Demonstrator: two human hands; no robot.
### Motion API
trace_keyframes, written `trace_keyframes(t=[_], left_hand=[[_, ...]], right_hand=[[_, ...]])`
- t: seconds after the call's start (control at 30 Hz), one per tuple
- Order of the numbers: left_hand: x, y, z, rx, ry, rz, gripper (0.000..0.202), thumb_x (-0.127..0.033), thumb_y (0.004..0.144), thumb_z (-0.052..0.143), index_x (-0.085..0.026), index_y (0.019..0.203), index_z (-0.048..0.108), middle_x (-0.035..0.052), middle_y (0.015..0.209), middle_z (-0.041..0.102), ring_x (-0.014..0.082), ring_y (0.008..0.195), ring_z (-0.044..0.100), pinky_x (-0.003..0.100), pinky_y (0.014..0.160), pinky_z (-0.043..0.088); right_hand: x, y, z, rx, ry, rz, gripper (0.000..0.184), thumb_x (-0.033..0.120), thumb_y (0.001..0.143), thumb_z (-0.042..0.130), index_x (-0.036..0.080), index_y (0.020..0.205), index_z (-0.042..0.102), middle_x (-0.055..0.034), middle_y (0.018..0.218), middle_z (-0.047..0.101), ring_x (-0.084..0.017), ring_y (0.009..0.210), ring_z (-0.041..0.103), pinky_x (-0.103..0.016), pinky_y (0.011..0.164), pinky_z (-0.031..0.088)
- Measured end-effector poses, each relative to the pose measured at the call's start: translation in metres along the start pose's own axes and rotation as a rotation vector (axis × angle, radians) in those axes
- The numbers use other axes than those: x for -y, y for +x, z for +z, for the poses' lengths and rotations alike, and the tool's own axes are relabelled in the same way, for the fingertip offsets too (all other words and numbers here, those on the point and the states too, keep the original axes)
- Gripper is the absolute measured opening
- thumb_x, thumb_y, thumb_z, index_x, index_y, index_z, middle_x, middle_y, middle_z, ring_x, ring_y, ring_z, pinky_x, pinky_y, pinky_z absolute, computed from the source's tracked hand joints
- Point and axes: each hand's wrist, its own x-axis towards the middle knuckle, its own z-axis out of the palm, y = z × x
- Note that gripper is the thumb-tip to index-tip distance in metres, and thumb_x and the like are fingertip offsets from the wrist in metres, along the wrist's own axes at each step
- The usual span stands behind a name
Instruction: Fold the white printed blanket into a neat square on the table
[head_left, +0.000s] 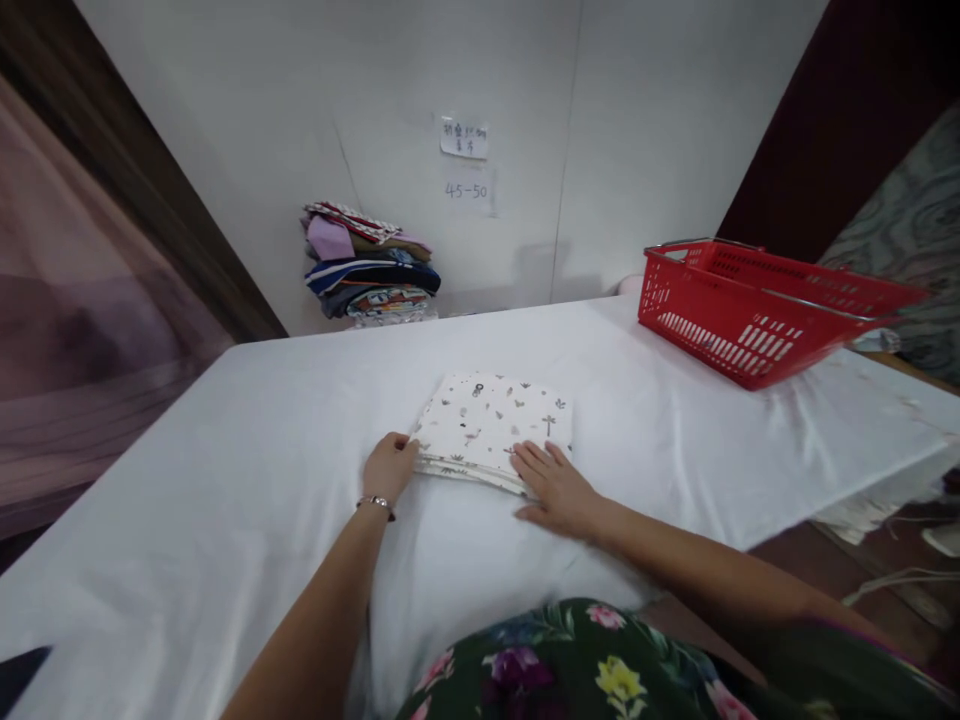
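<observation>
A folded white cloth (491,415) with small printed figures, among them a palm tree, lies in layers on the white-covered table. At its near left corner my left hand (390,468) is closed, the fingertips gripping the edge; a bracelet is on that wrist. My right hand (559,492) rests flat with fingers stretched over the near right corner, the thumb out on the table cover. Several layers show along the near edge between both hands.
A red plastic basket (720,320) with metal handles stands at the back right of the table (247,450). Beyond the far edge, a stack of folded fabrics (371,265) is against the wall. Two paper notes (465,138) are stuck above. Pink sheer fabric (90,330) hangs at left.
</observation>
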Motion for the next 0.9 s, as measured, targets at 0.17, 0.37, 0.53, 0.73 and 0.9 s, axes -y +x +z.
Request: trace_keyframes(t=[0.17, 0.37, 0.53, 0.73, 0.9], left_hand=[[0.000, -0.001, 0.001, -0.008, 0.003, 0.031, 0.016, -0.035, 0.079, 0.048, -0.021, 0.082, 0.056, 0.0037, 0.088, 0.065, 0.0198, 0.082, 0.059, 0.027, 0.069, 0.042], [0.000, -0.001, -0.001, -0.006, 0.016, 0.031, 0.019, -0.035, 0.080, 0.048, -0.020, 0.087, 0.057, 0.0059, 0.093, 0.066, 0.0211, 0.086, 0.060, 0.028, 0.072, 0.043], [-0.017, -0.010, -0.004, -0.104, 0.122, 0.101, 0.034, -0.036, 0.080, 0.048, -0.015, 0.106, 0.055, 0.0124, 0.112, 0.060, 0.0247, 0.102, 0.055, 0.032, 0.085, 0.042], [-0.052, -0.033, 0.023, -0.145, 0.367, 0.580, 0.049, -0.047, 0.087, 0.033, -0.020, 0.127, 0.044, 0.0083, 0.141, 0.036, 0.0256, 0.132, 0.025, 0.045, 0.107, 0.016], [-0.040, -0.027, 0.045, 0.023, 0.494, 0.582, 0.058, -0.055, 0.087, 0.023, -0.023, 0.135, 0.037, 0.0048, 0.145, 0.029, 0.0253, 0.135, 0.018, 0.048, 0.108, 0.010]], right_hand=[[-0.001, 0.000, -0.007, -0.087, 0.021, -0.017, 0.076, 0.060, 0.085, 0.031, 0.017, 0.144, 0.010, -0.0110, 0.149, 0.010, -0.024, 0.137, 0.003, -0.046, 0.110, 0.003], [0.000, -0.004, 0.002, 0.046, 0.052, -0.065, 0.081, 0.064, 0.082, 0.034, 0.015, 0.143, 0.016, -0.0128, 0.148, 0.015, -0.027, 0.137, 0.008, -0.047, 0.109, 0.005], [-0.021, 0.010, -0.028, -0.123, 0.076, 0.064, 0.074, 0.062, 0.086, 0.025, 0.017, 0.144, 0.014, -0.0088, 0.150, 0.010, -0.021, 0.138, 0.003, -0.043, 0.110, 0.004], [-0.081, 0.061, -0.043, -0.245, -0.034, 0.443, 0.071, 0.057, 0.088, 0.022, 0.012, 0.142, 0.017, -0.0117, 0.150, 0.008, -0.024, 0.137, 0.000, -0.045, 0.108, 0.005], [-0.119, 0.071, -0.009, -0.096, 0.044, 0.616, 0.070, 0.057, 0.085, 0.031, 0.016, 0.141, 0.021, -0.0087, 0.149, 0.015, -0.027, 0.136, 0.009, -0.048, 0.107, 0.011]])
